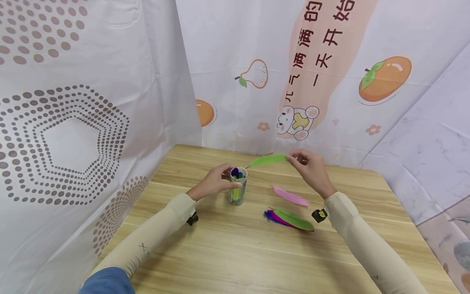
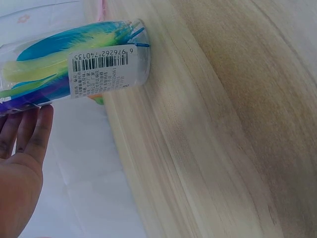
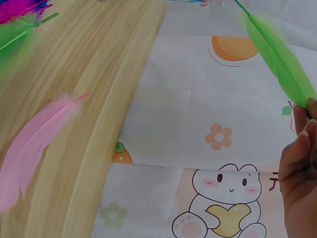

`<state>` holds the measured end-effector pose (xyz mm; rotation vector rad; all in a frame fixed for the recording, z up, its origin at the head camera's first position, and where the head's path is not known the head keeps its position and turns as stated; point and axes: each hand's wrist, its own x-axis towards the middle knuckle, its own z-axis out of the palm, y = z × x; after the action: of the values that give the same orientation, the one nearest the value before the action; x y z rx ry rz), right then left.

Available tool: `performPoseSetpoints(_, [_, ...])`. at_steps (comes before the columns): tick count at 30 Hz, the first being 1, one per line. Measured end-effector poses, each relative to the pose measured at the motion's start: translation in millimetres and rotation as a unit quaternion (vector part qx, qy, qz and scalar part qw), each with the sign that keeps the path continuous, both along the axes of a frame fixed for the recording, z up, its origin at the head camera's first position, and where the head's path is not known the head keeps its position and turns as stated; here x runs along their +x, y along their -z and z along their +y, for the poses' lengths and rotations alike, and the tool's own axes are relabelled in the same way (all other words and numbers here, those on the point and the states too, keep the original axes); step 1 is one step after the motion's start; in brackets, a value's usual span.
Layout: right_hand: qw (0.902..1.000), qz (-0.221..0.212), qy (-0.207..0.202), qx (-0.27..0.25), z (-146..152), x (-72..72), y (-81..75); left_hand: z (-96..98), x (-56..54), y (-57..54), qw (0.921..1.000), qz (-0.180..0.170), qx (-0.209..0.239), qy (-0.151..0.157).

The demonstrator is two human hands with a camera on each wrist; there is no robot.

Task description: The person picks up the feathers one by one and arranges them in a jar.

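Head: high, forward and down over the worktop (image 1: pixel 220 253)
Left wrist: sideways, tight on the jar (image 2: pixel 54 64)
Right wrist: sideways, facing the curtain (image 3: pixel 168 109)
Pink feather (image 3: pixel 35 144): head and right wrist both!

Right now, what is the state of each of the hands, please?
Left hand: holding the clear jar.
Right hand: pinching a green feather by one end.

The jar (image 2: pixel 79 62) looks glossy plastic, the held green feather (image 3: pixel 280 62) matt, the tabletop (image 1: pixel 220 249) smooth wood.
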<state>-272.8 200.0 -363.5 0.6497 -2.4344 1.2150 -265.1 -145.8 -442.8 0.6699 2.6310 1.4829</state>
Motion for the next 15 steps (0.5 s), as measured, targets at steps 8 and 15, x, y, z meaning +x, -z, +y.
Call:
performPoseSetpoints(8, [0.9986, 0.039, -0.03, 0.019, -13, 0.0, -2.6, -0.3, 0.5, -0.7, 1.0, 0.007, -0.001, 0.004])
performPoseSetpoints(15, [0.995, 0.067, -0.054, 0.051, -25, -2.4, -3.4, 0.1, 1.6, -1.8, 1.0, 0.006, -0.002, 0.003])
